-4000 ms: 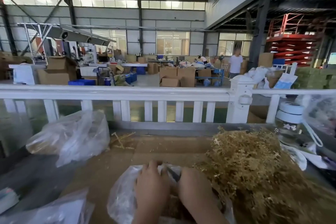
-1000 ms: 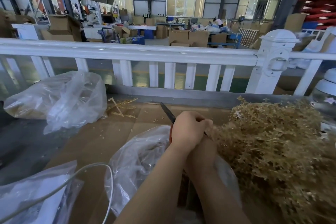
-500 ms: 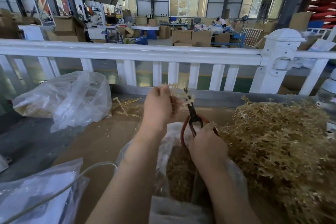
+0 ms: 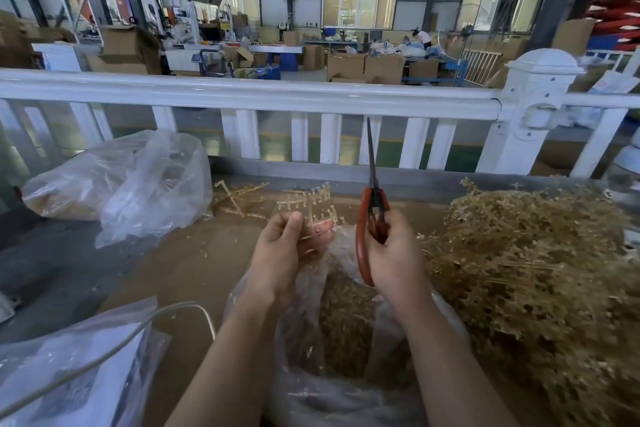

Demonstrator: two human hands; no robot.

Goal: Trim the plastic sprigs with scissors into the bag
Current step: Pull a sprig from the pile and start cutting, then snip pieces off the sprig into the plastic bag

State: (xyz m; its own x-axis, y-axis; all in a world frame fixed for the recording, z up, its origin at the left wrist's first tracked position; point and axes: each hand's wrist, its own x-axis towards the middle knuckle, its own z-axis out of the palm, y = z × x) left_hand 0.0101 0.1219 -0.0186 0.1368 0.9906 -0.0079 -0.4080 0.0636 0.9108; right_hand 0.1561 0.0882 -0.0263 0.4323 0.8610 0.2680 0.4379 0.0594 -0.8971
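- Right hand (image 4: 393, 253), centre of frame: fingers curled through the loops of the red-handled scissors with dark metal blades (image 4: 372, 204); blades together, tips pointing up toward the rail.
- Left hand (image 4: 284, 246), just left of the scissors: thumb and fingers pinch a pale gold plastic sprig with small comb-like branches (image 4: 311, 206); sprig sticks up above the fingers, apart from the blades.
- Open clear plastic bag (image 4: 308, 340), directly under both hands at lower centre, holds a heap of gold trimmings.
- Large pile of tangled gold plastic sprigs (image 4: 540, 274), right side of frame, touching the bag.
- Brown cardboard-covered table surface (image 4: 194, 263) under it all; loose sprig scraps (image 4: 239, 198) lie above the left hand.
- Crumpled clear bag (image 4: 138, 184), left of frame.
- White fence-style railing (image 4: 242, 94) spans the frame behind the table.
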